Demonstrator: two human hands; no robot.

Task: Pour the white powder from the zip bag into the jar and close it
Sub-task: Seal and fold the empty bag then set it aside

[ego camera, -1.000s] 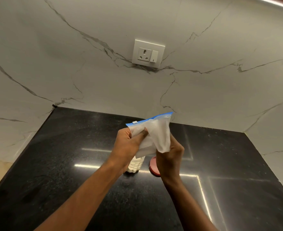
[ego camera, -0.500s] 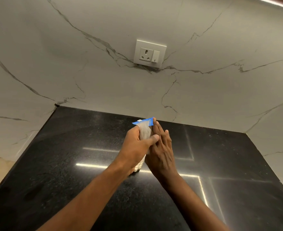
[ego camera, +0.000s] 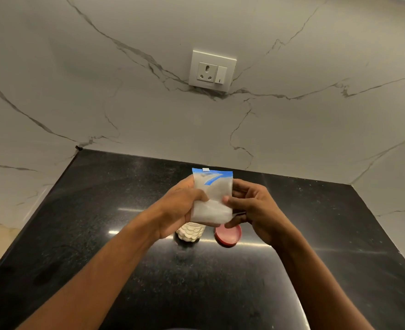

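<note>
Zip bag (ego camera: 212, 198) now spread flat, upright, pinched between left hand (ego camera: 181, 208) and right hand (ego camera: 253, 210); earlier crumpled. Jar (ego camera: 190, 232), red lid (ego camera: 228, 235) uncovered again on bench (ego camera: 101, 234).

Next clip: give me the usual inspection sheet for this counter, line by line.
Surface: black counter, glossy, with light reflections.
Job's things: zip bag held upright above the counter, blue strip on top, white powder inside; jar standing below the left hand, mostly hidden; red lid lying beside the jar, off it.
Clutter: nothing seen.
Grips: left hand and right hand each hold one side of the bag.
Cables: nothing seen.
Surroundings: marble wall with a socket, nothing plugged in.
</note>
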